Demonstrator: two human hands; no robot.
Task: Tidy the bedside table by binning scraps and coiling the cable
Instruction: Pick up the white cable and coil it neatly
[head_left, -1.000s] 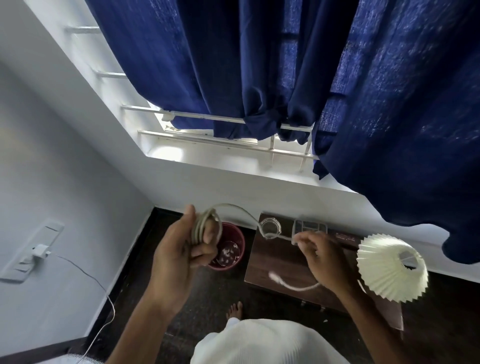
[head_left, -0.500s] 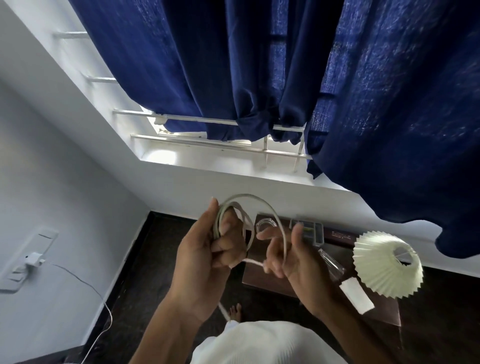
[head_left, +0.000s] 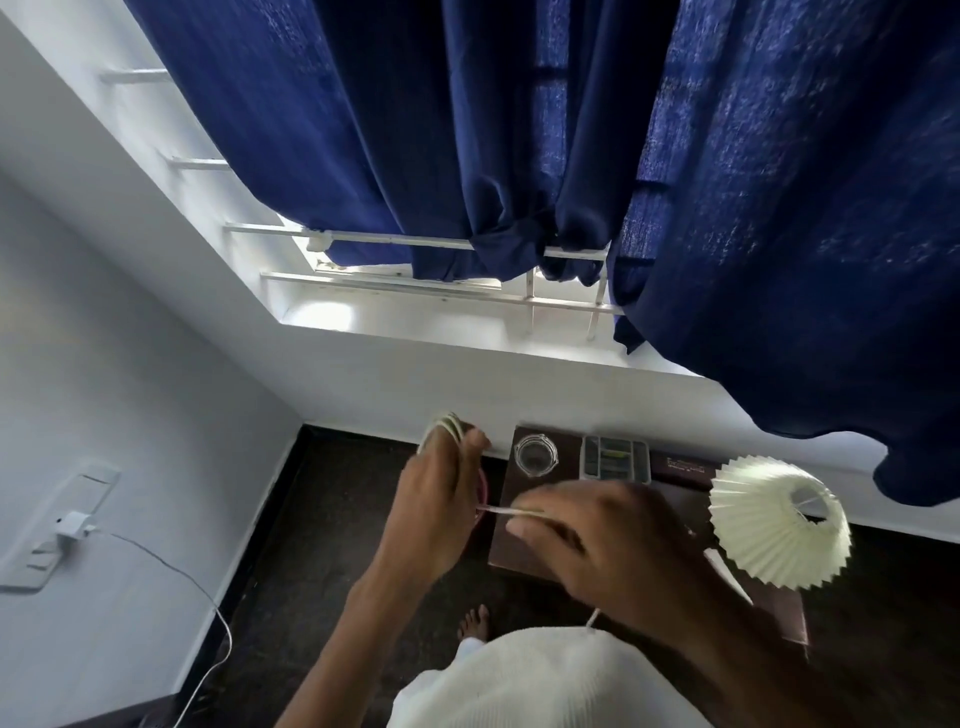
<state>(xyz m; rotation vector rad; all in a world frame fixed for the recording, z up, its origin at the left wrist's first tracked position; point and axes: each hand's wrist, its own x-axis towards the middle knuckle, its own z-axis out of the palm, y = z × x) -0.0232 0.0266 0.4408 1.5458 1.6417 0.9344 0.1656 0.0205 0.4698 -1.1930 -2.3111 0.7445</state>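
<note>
Our left hand grips loops of the thin white cable, our right hand pinches its tail; tugging could unravel them.

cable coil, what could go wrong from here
1. The cable coil sits near the fingertips of the left hand; a hard pull on the taut strand by the right hand could slip loops off.
2. The right hand works close to the glass jar and lampshade; a wide wrap might knock either.
</note>
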